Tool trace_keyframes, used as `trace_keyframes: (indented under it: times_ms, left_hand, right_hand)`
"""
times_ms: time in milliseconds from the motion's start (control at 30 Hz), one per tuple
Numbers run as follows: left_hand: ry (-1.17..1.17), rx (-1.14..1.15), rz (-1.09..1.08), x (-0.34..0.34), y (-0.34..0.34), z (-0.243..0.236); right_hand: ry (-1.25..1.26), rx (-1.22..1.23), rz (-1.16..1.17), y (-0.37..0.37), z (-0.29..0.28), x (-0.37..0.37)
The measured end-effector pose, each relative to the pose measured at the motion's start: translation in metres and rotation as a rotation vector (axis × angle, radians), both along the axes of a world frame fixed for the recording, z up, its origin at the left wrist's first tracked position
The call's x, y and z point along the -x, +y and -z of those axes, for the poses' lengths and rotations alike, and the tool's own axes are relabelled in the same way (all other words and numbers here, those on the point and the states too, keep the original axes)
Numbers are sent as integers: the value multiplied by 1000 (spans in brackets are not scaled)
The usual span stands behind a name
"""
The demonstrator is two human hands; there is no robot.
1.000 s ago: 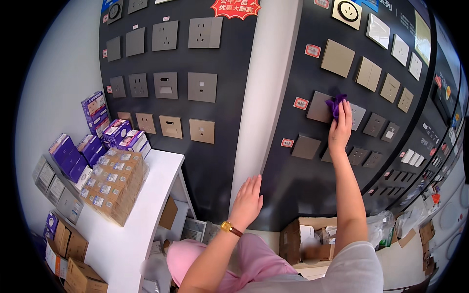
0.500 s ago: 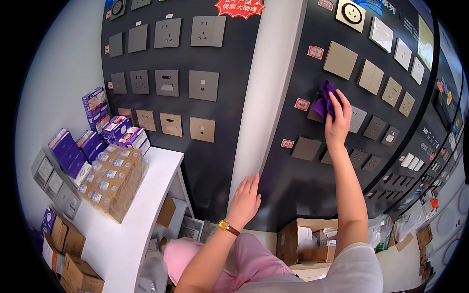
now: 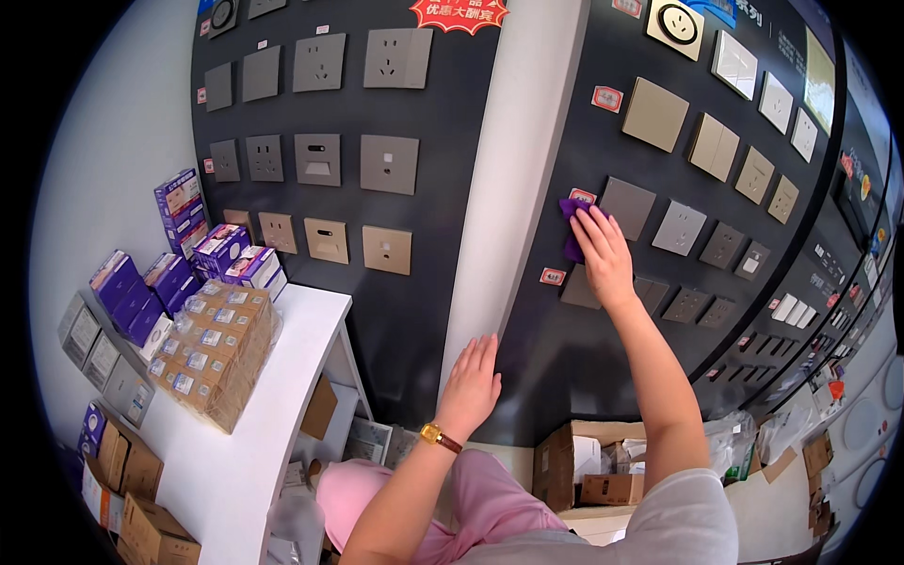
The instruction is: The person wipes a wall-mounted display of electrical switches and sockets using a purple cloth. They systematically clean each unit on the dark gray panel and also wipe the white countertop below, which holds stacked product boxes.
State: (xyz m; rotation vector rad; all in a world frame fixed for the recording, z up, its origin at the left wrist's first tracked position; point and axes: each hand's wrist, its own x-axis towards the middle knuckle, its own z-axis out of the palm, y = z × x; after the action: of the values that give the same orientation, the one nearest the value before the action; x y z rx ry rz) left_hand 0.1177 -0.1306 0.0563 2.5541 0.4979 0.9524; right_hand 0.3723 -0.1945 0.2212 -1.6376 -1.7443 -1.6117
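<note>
The purple cloth (image 3: 573,247) held under the right hand (image 3: 605,254) could snag and peel the red-bordered label (image 3: 584,196); the left hand (image 3: 473,386) looks empty, spread.

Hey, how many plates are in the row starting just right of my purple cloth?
4, rightward from the purple cloth: plain grey plate, light grey plate, dark grey plate, then white-centred plate. None looks hidden.

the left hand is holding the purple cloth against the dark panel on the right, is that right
Not quite: the head view shows the right hand holding the purple cloth against the dark panel on the right, not the left hand.
</note>
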Motion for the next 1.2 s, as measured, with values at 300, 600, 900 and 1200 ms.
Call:
trace_keyframes:
  times_ms: [300,600,900,1200]
  left_hand:
    - [8,-74,-20,0,-1,8]
    - [22,-105,64,0,-8,7]
    - [34,-127,45,-2,-2,12]
    - [43,-129,56,-4,-7,11]
  right_hand:
    - [199,20,83,-57,49,-30]
    - [368,-175,41,-14,84,8]
    - [4,294,-1,-4,116,2]
    - [132,127,23,-28,64,-10]
